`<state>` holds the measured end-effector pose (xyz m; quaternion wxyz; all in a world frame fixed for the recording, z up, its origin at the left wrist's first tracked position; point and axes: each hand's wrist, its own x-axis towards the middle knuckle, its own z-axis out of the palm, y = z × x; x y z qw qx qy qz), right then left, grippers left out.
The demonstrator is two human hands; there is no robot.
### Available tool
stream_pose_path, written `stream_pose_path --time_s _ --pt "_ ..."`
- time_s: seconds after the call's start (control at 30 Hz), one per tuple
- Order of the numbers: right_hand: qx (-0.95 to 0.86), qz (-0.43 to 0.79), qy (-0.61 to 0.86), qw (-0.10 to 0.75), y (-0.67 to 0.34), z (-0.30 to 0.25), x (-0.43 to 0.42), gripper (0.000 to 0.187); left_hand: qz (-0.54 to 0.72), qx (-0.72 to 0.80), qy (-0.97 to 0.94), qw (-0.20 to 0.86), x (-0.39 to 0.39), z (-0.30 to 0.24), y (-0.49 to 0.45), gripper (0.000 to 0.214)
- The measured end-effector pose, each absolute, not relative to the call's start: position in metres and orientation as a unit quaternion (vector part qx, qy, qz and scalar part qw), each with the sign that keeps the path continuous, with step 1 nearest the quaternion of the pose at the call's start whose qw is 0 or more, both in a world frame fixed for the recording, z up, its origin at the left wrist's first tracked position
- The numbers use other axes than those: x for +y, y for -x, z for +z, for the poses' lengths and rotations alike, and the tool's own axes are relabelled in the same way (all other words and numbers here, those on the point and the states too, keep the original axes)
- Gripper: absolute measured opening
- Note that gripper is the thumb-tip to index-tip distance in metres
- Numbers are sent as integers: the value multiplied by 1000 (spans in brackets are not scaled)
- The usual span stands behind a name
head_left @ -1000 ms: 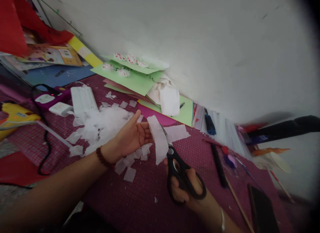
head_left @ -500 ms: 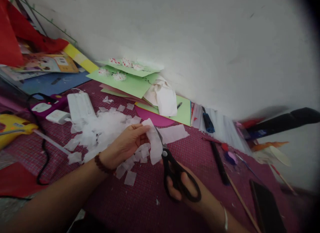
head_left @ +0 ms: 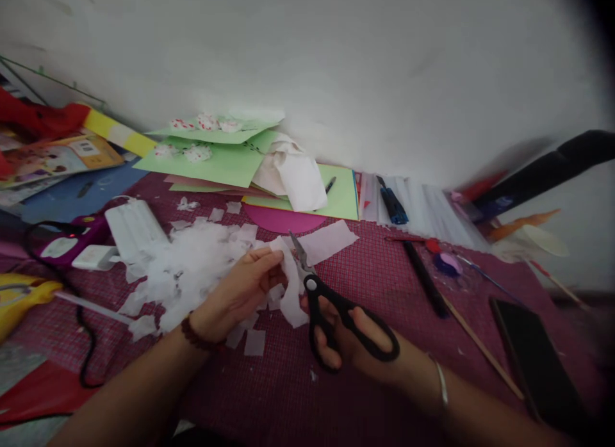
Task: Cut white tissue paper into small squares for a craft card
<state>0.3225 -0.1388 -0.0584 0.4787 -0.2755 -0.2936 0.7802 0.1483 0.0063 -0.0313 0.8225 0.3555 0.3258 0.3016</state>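
Observation:
Between thumb and fingers, my left hand (head_left: 254, 274) pinches a narrow white paper strip (head_left: 291, 293) that hangs downward. My right hand (head_left: 350, 335) grips black-handled scissors (head_left: 331, 300), fingers through the loops. The blades are parted slightly and lie against the strip's right side; whether they bite into it I cannot tell. Behind the blades, another flat white paper piece (head_left: 327, 242) rests on the maroon checked cloth (head_left: 365, 274). A heap of small white paper squares (head_left: 192, 261) spreads to the left of my left hand, and a few loose squares lie beneath it.
Green cards with paper blossoms (head_left: 206, 162) and crumpled white tissue (head_left: 302, 178) stand by the wall. A blue cutter (head_left: 393, 203) lies on clear plastic sticks (head_left: 427, 210). On the right is a dark phone (head_left: 533, 364). A yellow glue gun (head_left: 24, 300) and power strip (head_left: 72, 242) sit left.
The scissor blades have opened wider, and the right hand's handles have spread apart. The camera view has shifted, so the background sits further left. The left hand still pinches the strip.

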Motion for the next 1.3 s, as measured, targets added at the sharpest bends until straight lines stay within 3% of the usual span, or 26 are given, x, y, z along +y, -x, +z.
stream_pose_path --time_s 0.43,0.7,1.0,1.3 --pt "-312 740 313 507 -321 -55 -135 59 271 350 -375 814 -5 -27 -156 28" --pt "-351 723 327 497 -325 -54 -134 50 268 355 -354 822 -2 -36 -155 15" --pt "-321 750 305 491 -336 -53 -134 54 327 326 -346 817 6 -33 -150 11" --pt "-531 574 509 360 -382 -11 -126 60 375 331 -383 777 17 -14 -137 10"
